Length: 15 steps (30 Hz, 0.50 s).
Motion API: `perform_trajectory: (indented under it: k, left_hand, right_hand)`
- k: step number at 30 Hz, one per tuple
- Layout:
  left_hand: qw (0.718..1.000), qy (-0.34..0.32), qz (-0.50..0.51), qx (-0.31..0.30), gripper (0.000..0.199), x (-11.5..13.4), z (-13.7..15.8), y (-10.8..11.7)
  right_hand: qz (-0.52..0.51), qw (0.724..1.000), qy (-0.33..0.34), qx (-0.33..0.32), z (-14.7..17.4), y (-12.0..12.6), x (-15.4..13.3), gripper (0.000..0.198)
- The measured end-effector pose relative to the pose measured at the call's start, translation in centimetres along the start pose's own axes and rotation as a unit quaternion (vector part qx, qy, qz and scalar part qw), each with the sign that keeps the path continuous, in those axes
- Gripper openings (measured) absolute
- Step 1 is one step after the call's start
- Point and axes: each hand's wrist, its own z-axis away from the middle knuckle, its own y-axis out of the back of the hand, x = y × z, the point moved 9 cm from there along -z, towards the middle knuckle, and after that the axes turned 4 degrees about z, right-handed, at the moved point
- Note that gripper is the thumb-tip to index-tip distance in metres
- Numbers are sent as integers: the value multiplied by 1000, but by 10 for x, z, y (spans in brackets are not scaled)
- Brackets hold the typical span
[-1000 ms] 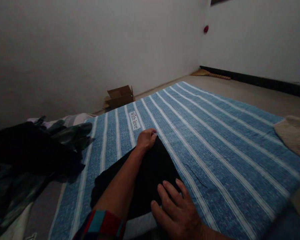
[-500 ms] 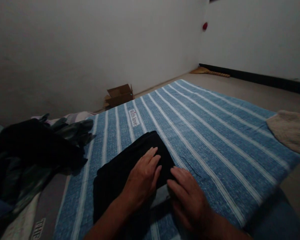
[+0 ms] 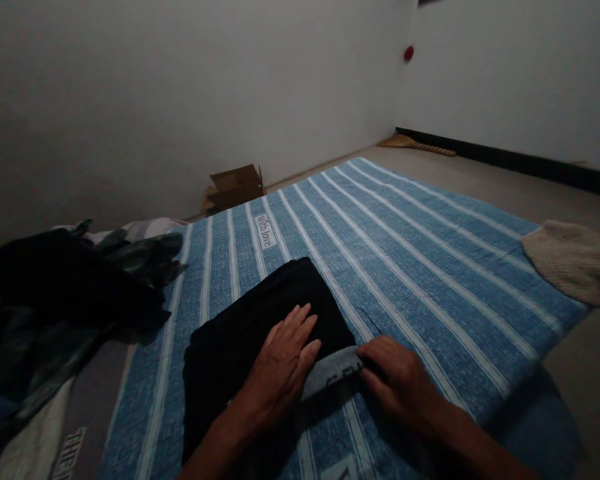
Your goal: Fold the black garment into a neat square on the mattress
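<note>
A folded black garment [image 3: 260, 313] lies on the blue-and-white striped bed sheet [image 3: 380, 247]. Along its near edge shows a grey band [image 3: 333, 370] with dark lettering, probably a waistband. My left hand [image 3: 285, 357] rests flat on the black cloth, its fingers stretched toward the far right. At the right end of the grey band, my right hand [image 3: 397, 373] pinches the cloth between thumb and bent fingers. Part of the garment's near side is hidden under my left forearm.
A heap of dark clothes [image 3: 75, 287] lies at the left of the bed. An open cardboard box [image 3: 235, 187] stands by the wall. Beige fabric [image 3: 575, 263] is at the right edge, and a broom-like object [image 3: 415, 143] lies on the floor at the back.
My right hand has moved slightly right and closed on the end of the grey band, which now shows more of its lettering. My left hand has flattened on the black cloth.
</note>
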Motion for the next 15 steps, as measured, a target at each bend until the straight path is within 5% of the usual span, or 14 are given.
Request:
perform_trajectory:
  k: [5,15]
  left_hand:
    - [997,31,29,-57,52,-4,-3,-2]
    - [995,28,33,-88,55,-5,-1,-9]
  right_hand:
    - [49,996,31,-71,-5,-5,0,13]
    - [123,986,102,-39,4,-2,-16,21]
